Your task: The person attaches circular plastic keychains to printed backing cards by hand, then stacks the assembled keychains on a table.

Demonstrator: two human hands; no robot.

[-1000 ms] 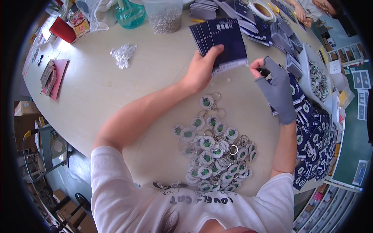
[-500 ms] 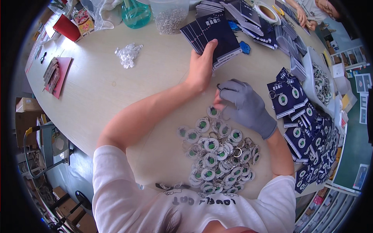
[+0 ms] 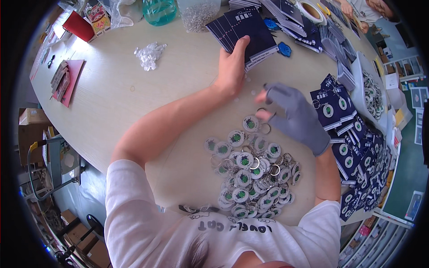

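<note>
Up top, the left hand (image 3: 233, 67) lies flat with spread fingers on a stack of dark blue cards (image 3: 245, 30) in the upper middle of the frame, pressing it onto the pale counter (image 3: 111, 94). The stack's long axis runs from the upper left down to the lower right, its near corner pointing at the hand. The right hand (image 3: 292, 114), in a grey fingerless glove, hovers just right of centre with fingertips pinched narrow on a metal ring (image 3: 264, 117) at the top edge of a heap of round green-and-white keychains (image 3: 250, 172); whether the ring is lifted I cannot tell. That heap fills the lower middle, between both forearms. To the right, finished dark cards with keychains (image 3: 344, 116) fan down the counter's edge, and a white tray of more keychains (image 3: 371, 91) sits beyond them. At the upper left lie a small pile of clear plastic bits (image 3: 149, 53), a pink pad (image 3: 69, 80) and a red cup (image 3: 78, 27). A teal bottle (image 3: 159, 10) and a tub of small metal pieces (image 3: 196, 13) stand along the top edge, behind the card stack
</note>
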